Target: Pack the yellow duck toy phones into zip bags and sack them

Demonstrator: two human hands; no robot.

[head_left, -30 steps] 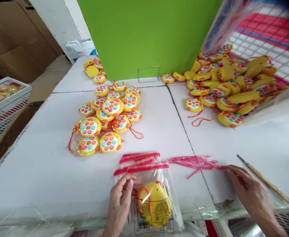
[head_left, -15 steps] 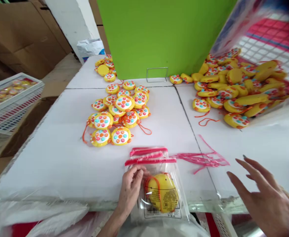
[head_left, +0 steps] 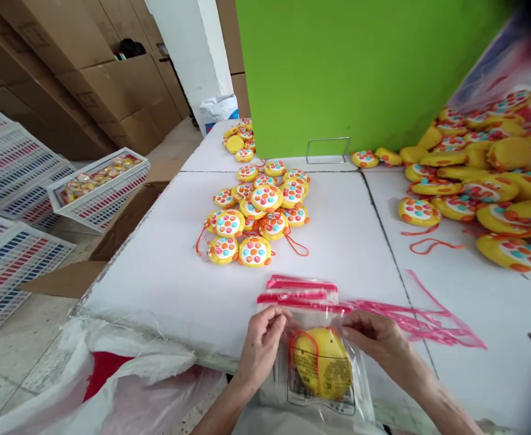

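Note:
A clear zip bag [head_left: 276,386] with a pink zip strip lies at the table's front edge, printed with black text. Inside it sits a yellow chick-shaped toy [head_left: 326,365], its plain side up, with an orange cord loop. My left hand [head_left: 263,344] pinches the bag's upper left side between thumb and fingers. On the opposite side, my right hand [head_left: 378,338] has its thumb and fingers closed on the bag's upper right edge. More pink-topped bags [head_left: 301,284] lie just beyond. Loose pink strips [head_left: 428,323] spread to the right of the bag.
A heap of yellow toys with coloured dots [head_left: 265,199] rests mid-table; a larger pile [head_left: 487,175] fills the right. Behind stands a green panel [head_left: 360,72] with a wire handle [head_left: 327,151]. At left are plastic baskets [head_left: 97,205], cartons [head_left: 115,90] and a white sack [head_left: 156,350].
My right hand has come in from the right, where it was spread and off the table, and now grips the bag's right edge. The view has turned left; my left hand stays on the bag.

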